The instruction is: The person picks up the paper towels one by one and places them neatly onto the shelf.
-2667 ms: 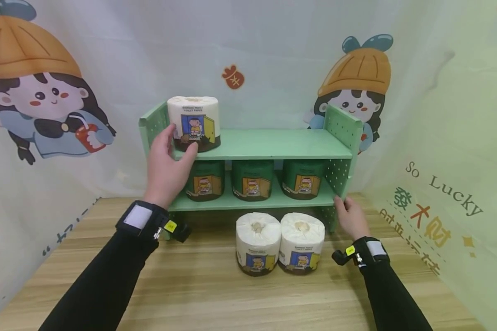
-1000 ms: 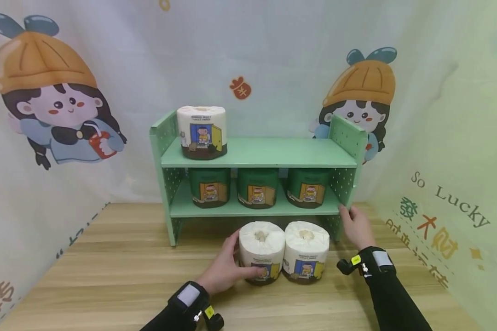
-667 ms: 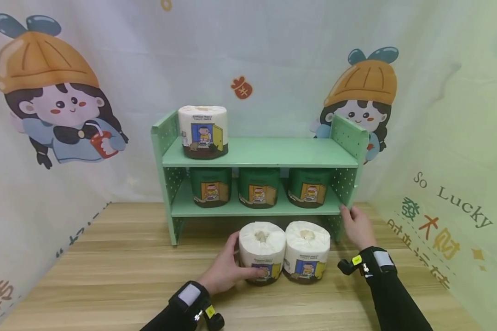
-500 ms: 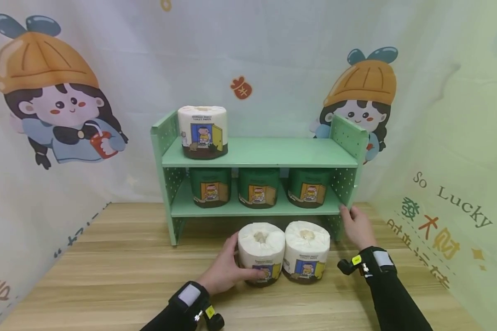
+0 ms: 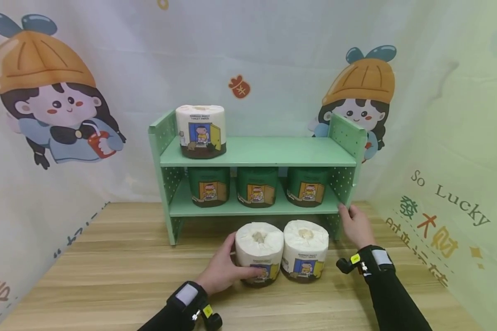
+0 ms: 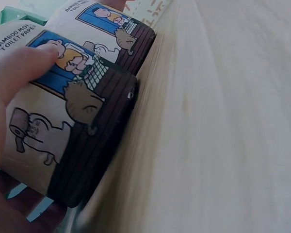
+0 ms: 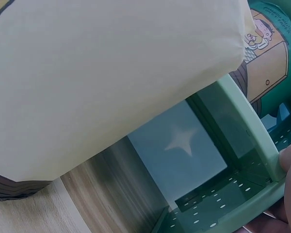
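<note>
My left hand (image 5: 223,269) grips a white-wrapped toilet roll (image 5: 259,248) at the table's middle, thumb across its printed front. In the left wrist view the fingers pass behind this toilet roll (image 6: 39,131). A second white roll (image 5: 306,248) stands close on its right. My right hand (image 5: 356,226) holds the lower right side panel of a green two-tier shelf (image 5: 257,212); the right wrist view shows the thumb on the panel's edge (image 7: 254,116). Another white roll (image 5: 200,133) stands at the left of the top tier. Several green rolls, one in the middle (image 5: 256,188), stand on the lower tier.
The shelf stands on a wood-grain table (image 5: 120,266) before a printed cloth backdrop (image 5: 273,55). Raised side panels bound the top tier (image 5: 281,149). In the right wrist view a near white roll (image 7: 111,82) hides part of the shelf.
My left hand has let go of the white roll on the top tier, come down, and taken hold of the left table roll, which has shifted slightly towards me. My right hand stays on the panel.
</note>
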Tool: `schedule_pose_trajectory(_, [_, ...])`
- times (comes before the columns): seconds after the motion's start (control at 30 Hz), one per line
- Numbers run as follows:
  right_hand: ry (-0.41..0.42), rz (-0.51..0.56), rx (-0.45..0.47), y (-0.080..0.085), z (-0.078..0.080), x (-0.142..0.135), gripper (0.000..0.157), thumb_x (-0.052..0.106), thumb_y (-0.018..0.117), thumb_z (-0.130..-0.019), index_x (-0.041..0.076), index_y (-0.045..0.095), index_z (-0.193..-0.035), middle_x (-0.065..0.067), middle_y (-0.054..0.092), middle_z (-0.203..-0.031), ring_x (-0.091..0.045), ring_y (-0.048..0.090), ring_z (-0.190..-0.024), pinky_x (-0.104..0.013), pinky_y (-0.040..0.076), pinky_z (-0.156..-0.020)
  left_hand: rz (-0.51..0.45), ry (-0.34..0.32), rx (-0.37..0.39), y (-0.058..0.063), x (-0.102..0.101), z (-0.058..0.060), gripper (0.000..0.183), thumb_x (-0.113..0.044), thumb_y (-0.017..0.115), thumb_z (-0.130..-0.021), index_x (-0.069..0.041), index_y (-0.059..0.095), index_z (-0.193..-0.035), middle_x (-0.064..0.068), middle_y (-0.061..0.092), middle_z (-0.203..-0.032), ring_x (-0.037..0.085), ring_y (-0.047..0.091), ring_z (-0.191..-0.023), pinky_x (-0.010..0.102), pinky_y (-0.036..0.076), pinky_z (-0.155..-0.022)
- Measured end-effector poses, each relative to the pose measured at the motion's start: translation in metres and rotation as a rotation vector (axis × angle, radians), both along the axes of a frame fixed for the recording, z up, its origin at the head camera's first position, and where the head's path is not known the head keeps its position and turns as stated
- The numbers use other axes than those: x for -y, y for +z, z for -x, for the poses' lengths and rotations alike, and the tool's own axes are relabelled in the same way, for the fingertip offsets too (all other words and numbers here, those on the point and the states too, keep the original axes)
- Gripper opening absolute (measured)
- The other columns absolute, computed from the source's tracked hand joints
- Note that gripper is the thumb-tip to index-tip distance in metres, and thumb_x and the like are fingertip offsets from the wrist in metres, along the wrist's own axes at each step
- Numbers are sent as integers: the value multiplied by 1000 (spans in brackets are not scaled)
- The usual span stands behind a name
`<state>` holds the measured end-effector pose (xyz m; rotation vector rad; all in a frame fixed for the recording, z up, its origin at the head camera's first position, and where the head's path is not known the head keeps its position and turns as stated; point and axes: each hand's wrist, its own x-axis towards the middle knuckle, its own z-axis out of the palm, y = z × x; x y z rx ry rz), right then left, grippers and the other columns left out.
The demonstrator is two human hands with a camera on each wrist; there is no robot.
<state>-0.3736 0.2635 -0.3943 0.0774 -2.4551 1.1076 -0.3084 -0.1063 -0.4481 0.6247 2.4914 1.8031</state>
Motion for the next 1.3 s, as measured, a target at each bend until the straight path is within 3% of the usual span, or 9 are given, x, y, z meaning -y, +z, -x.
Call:
schedule_pose_trajectory(0.17, [0, 5, 3, -1, 1, 0, 47, 38, 36, -109, -3, 60, -113, -14, 53, -78, -27, 50, -70, -33, 40, -53, -19, 10, -40, 3, 2, -1, 102, -42, 93, -65, -30, 33, -146, -8, 48, -133, 19, 47, -117, 54, 42, -99])
schedule_pose_trajectory(0.33, [3, 11, 1, 1, 0, 1, 47, 36, 36, -109, -3, 60, -113, -14, 53, -79, -28, 50, -71, -33, 39, -53, -46, 19, -71, 7, 5, -1, 96, -33, 94, -67, -31, 37, -145, -7, 50, -131, 20, 49, -115, 53, 44, -96])
schedule_pose_trajectory(0.57, [11, 23, 15, 1, 0, 1, 46, 36, 36, -110, -4, 59, -113, -15, 53, -80, -29, 50, -73, -34, 40, -55, -95, 22, -56, 42, 4, -25, 95, -21, 92, -71, -22, 36, -147, -1, 51, -130, 21, 51, -113, 49, 48, -93])
schedule_pose_trajectory(0.9, [3, 17, 14, 3, -3, 1, 46, 37, 36, -109, -3, 58, -105, -12, 49, -74, -28, 49, -70, -34, 39, -53, -150, 7, -59, 67, -1, -34, 89, -19, 92, -71, -16, 36, -141, -1, 54, -129, 17, 52, -114, 52, 42, -100])
schedule_pose_trajectory(1.1, [2, 13, 15, 4, -1, -1, 47, 37, 36, -110, -3, 60, -112, -19, 58, -87, -30, 52, -78, -34, 40, -57, -166, -1, -88, 76, -3, -34, 88, -19, 91, -72, -19, 36, -141, -1, 54, -130, 17, 49, -117, 56, 36, -104])
schedule_pose_trajectory(1.3, [1, 20, 24, 1, 1, -1, 48, 37, 36, -109, -4, 59, -116, -23, 61, -99, -33, 54, -84, -40, 45, -63, -180, -17, -147, 78, -1, -22, 91, -25, 92, -72, -27, 35, -142, -5, 51, -133, 15, 46, -121, 60, 34, -104])
